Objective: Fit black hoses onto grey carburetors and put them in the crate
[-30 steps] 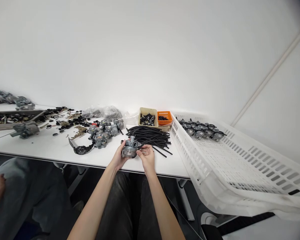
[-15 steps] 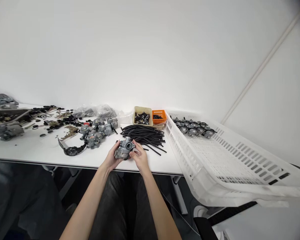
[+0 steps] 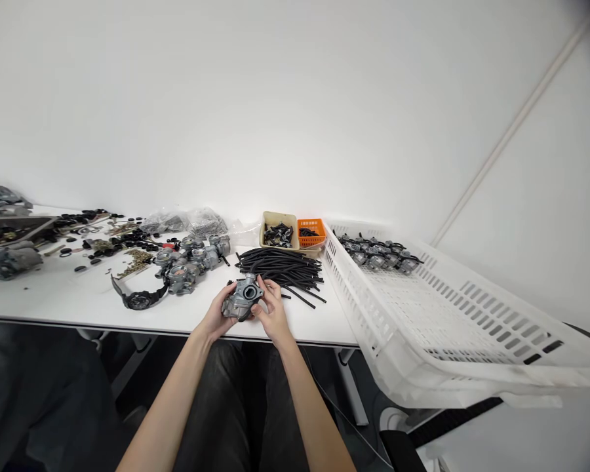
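Note:
A grey metal carburetor (image 3: 240,299) is held between both my hands above the front edge of the white table (image 3: 73,298). My left hand (image 3: 218,314) grips its left side, fingers wrapped around the body. On the other side, my right hand (image 3: 274,313) holds it by the flange, thumb in front and fingers behind. The round bore faces up toward me. Just beyond it lies a pile of black rubber hoses (image 3: 280,267). Several more carburetors (image 3: 181,275) stand to the left, beside a black wristwatch (image 3: 140,299).
At right, a large white plastic crate (image 3: 398,328) holds rows of carburetors (image 3: 373,252). A cream bin (image 3: 267,219) and an orange basket (image 3: 311,223) with black parts stand behind the hoses. Bagged parts (image 3: 204,221), brass fittings (image 3: 136,261) and a tray (image 3: 39,226) are at left.
The carburetor has tilted slightly in my hands and shifted a little to the left. Both hands keep their hold on it.

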Demonstrator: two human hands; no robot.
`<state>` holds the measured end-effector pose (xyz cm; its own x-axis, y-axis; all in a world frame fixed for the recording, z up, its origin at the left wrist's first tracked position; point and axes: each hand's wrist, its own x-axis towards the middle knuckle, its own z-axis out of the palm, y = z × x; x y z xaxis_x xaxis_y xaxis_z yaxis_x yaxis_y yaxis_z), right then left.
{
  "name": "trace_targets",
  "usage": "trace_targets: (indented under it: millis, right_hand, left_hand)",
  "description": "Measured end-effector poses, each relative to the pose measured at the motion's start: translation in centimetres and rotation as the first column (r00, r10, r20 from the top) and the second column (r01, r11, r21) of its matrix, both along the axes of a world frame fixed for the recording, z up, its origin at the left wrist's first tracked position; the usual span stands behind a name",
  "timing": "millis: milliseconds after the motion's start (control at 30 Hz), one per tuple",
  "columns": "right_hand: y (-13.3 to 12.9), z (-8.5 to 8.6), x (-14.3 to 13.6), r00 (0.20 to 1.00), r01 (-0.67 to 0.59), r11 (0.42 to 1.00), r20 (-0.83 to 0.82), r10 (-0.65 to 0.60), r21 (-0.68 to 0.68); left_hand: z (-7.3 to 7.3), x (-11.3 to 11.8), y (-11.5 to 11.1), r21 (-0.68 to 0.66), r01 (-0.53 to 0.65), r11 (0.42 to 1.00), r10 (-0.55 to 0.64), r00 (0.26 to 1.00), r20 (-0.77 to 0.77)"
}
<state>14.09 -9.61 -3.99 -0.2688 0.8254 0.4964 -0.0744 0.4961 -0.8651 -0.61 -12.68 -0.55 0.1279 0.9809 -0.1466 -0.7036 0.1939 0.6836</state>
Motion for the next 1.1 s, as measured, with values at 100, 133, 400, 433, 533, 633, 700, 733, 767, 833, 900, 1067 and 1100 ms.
trace_targets:
  millis: [100,133,400,433,533,633,700,733,767,833,900,1067,1100]
  right_hand:
    - [-0.1,0.0,0.0,0.999,-0.027,1.0,-0.04,0.026,-0.016]
    - [-0.1,0.1,0.0,0.997,-0.054,0.998,-0.062,0.053,-0.023]
    - [-1.0,0.9,-0.1,0.966,-0.171,0.979,-0.215,0.145,-0.11]
    - [-1.0,0.9,-0.1,0.964,-0.173,0.978,-0.225,0.143,-0.118]
    - [-0.8,0.7,-0.1,0.961,-0.185,0.972,-0.234,0.148,-0.145]
    - [-0.5,0.4,0.0,0.964,-0.196,0.964,-0.214,0.156,-0.179]
    - [-0.5,0.4,0.1,0.969,-0.184,0.965,-0.197,0.147,-0.185]
    - [-0.5,0.4,0.1,0.971,-0.177,0.966,-0.193,0.141,-0.187]
    - [-0.5,0.4,0.2,0.971,-0.176,0.966,-0.195,0.138,-0.191]
    - [-0.6,0.5,0.3,0.965,-0.2,0.957,-0.214,0.154,-0.209]
    - [-0.8,0.7,0.3,0.954,-0.241,0.945,-0.234,0.187,-0.223]
    - [-1.1,1.2,0.4,0.948,-0.28,0.943,-0.204,0.243,-0.179]
    - [-1.2,1.3,0.4,0.95,-0.282,0.945,-0.184,0.251,-0.167]
  left_hand:
    - [-0.4,-0.1,0.2,0.043,0.002,0.999,-0.001,1.0,-0.023]
    - [-0.5,-0.1,0.2,0.046,0.004,0.999,-0.003,1.0,-0.025]
    - [-0.6,0.0,0.2,0.071,0.009,0.997,-0.008,1.0,-0.014]
    - [-0.6,0.0,0.2,0.071,0.009,0.997,-0.009,1.0,-0.012]
    - [-0.6,-0.1,0.2,0.069,0.025,0.997,-0.024,1.0,-0.017]
    - [-0.6,-0.2,0.1,0.054,0.055,0.997,-0.054,0.998,-0.01]
    - [-0.6,-0.3,0.1,0.039,0.092,0.995,-0.092,0.996,0.001]
    - [-0.6,-0.3,0.0,0.032,0.108,0.994,-0.109,0.994,0.005]
    - [-0.6,-0.3,0.0,0.026,0.117,0.993,-0.117,0.993,0.01]
    - [-0.6,-0.4,0.0,0.008,0.106,0.994,-0.106,0.994,0.02]
    - [-0.6,-0.4,0.0,-0.02,0.068,0.997,-0.068,0.997,0.03]
    - [-0.4,-0.5,0.1,-0.064,0.042,0.997,-0.038,0.998,0.051]
    - [-0.3,-0.5,0.1,-0.071,0.05,0.996,-0.046,0.997,0.058]
